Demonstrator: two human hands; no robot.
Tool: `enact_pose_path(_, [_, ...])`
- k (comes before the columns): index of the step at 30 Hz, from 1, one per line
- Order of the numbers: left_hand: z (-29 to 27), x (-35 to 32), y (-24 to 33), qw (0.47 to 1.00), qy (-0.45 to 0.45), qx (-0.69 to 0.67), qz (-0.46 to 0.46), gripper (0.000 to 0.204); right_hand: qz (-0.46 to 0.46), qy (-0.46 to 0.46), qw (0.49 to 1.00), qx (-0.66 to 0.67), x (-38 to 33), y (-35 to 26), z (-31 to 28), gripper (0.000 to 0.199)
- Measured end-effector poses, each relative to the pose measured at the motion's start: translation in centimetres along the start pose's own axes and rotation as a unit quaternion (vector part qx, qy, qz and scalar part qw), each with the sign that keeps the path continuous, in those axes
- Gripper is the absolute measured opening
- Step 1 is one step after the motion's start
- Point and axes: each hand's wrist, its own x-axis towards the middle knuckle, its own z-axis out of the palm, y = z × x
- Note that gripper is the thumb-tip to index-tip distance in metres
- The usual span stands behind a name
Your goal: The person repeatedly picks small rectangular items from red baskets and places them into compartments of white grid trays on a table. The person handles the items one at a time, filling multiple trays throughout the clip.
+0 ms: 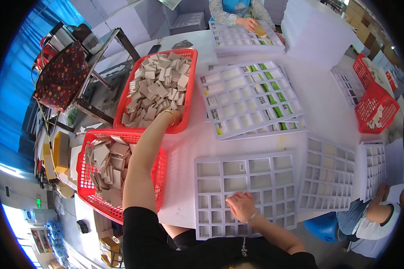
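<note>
My left arm reaches over the near red basket [83, 172] to the far red basket [192, 67]. My left hand [175, 118] is at that basket's near right corner, beside a heap of small grey-white square tiles [155, 87]; its fingers are hidden. In front of me lies a white grid tray [200, 188] with larger compartments along the far side and smaller ones nearer. Over its middle, my right hand [241, 207] rests with curled fingers; whatever they may hold cannot be made out. Larger flat pieces [107, 161] fill the near basket.
Beyond my tray lie stacked grid trays with printed green panels [251, 98]. More white trays [328, 172] stand to the right, near another person [368, 219]. Across the table a person's hand [248, 23] works over a tray stack. Red baskets [376, 107] sit far right.
</note>
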Motion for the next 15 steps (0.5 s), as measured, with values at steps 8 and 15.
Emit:
enact_pose_path(8, [-2.3, -3.2, -3.4, 0.953, 0.16, -0.259, -0.011, 0.035, 0.002, 0.005, 1.0, 0.001, -0.3, -0.2, 0.2, 0.027])
enact_pose_path(15, [-6.2, -10.4, -0.1, 0.518, 0.165, -0.835, 0.079, 0.038, 0.034, -0.057, 0.995, 0.079, 0.4, 1.5, 0.2, 0.023])
